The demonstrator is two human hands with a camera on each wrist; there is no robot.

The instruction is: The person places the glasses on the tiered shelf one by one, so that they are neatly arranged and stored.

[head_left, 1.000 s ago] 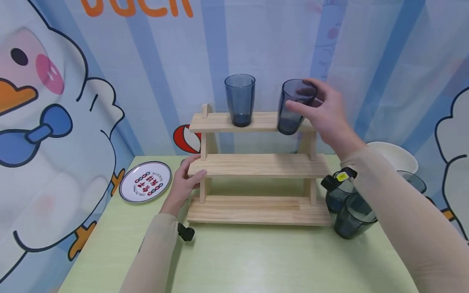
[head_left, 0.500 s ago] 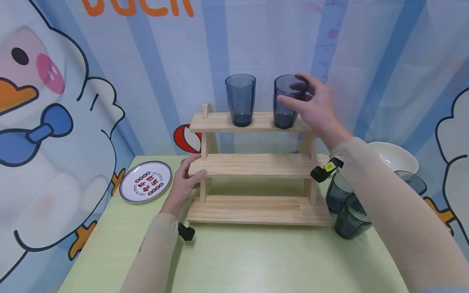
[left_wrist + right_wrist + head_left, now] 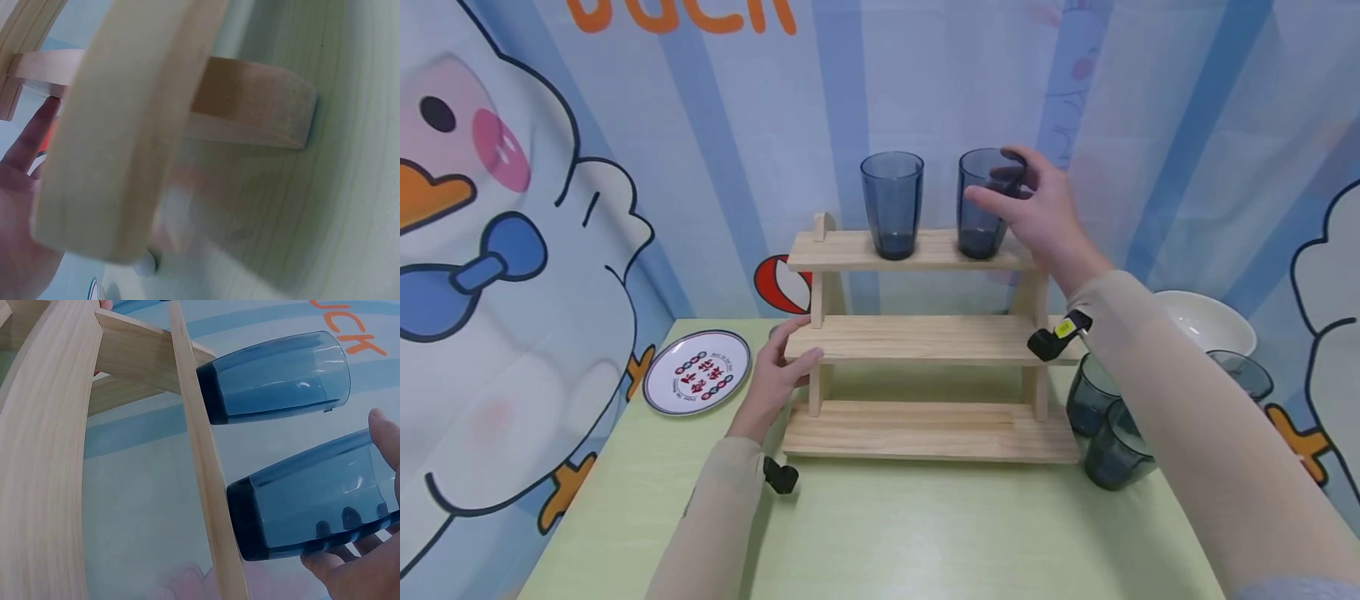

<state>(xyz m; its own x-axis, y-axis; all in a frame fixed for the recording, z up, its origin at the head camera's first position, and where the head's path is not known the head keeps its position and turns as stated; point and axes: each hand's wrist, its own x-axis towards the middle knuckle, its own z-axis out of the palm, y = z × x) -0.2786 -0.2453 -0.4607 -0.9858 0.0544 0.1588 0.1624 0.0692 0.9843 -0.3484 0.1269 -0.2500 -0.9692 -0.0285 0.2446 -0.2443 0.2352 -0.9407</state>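
Head cam: from above, facing forward and down, whole rack (image 3: 925, 339) plus part of worktop (image 3: 940, 533). Left wrist: sideways, very close on a shelf board (image 3: 119, 144). Right wrist: sideways, close; shares top shelf (image 3: 842, 248) with head.

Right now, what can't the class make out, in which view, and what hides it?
Head: base of the far-right glass, behind the right sleeve.
Head: smallest print on the plate, too tiny.
Right wrist: rim of the held glass, cut by the right edge.
Left wrist: part of the left hand, past the left edge.
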